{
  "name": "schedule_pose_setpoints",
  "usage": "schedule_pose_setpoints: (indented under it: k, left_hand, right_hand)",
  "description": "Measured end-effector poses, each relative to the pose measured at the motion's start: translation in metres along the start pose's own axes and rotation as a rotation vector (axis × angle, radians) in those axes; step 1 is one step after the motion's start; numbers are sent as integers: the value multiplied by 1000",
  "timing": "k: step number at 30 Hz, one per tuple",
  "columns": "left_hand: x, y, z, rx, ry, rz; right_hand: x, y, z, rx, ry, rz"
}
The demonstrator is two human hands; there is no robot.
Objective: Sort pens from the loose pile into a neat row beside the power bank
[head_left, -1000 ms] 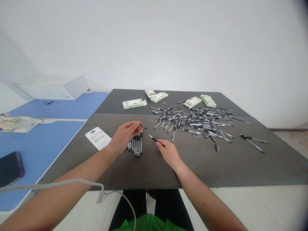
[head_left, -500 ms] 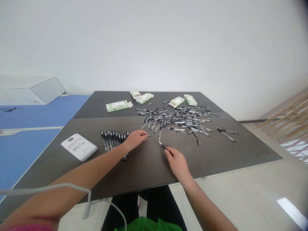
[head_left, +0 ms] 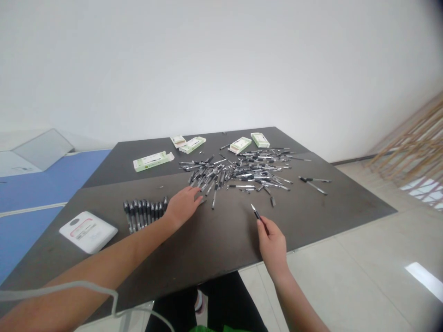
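Note:
My right hand [head_left: 272, 242] is closed around a pen barrel [head_left: 256, 212] with a black grip, its bare silvery tip pointing up and left. Over the table left of centre is my left hand [head_left: 185, 203], its fingers apart. A small greyish piece [head_left: 203, 201] shows just beside those fingertips; whether they touch it I cannot tell. Beyond both hands spreads a loose pile of pens and pen parts [head_left: 263, 171]. Left of my left hand lies a neat row of capped black pens [head_left: 145, 210], partly hidden by my forearm.
Green-and-white boxes [head_left: 154, 161] lie along the back of the dark table [head_left: 214, 244]. A white card-like packet [head_left: 88, 232] rests at left. Two loose pens [head_left: 313, 185] and a dark cap [head_left: 272, 201] lie at right. A pale cable [head_left: 86, 285] crosses my left forearm.
My right hand has moved right with the pen barrel, now apart from the pile. My left hand's fingers have spread from a pinch on a small piece. The view has shifted.

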State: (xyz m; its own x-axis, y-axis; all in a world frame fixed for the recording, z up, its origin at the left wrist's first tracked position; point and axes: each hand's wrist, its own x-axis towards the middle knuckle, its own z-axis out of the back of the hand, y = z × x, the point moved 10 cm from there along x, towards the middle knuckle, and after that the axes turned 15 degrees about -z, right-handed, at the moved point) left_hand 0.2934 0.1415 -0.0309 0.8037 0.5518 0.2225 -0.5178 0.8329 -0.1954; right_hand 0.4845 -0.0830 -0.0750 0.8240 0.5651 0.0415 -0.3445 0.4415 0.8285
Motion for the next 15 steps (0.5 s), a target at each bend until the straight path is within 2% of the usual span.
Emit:
schedule_pose_setpoints:
  k: [3, 9, 15]
  left_hand:
    - [25, 6, 8, -56, -11, 37]
    - [81, 38, 16, -76, -75, 153]
    - [120, 48, 8, -87, -103, 161]
  right_hand:
    - [-4, 2, 1, 8, -40, 42]
    - [-11, 9, -3, -30, -53, 111]
    - [-14, 13, -4, -33, -49, 130]
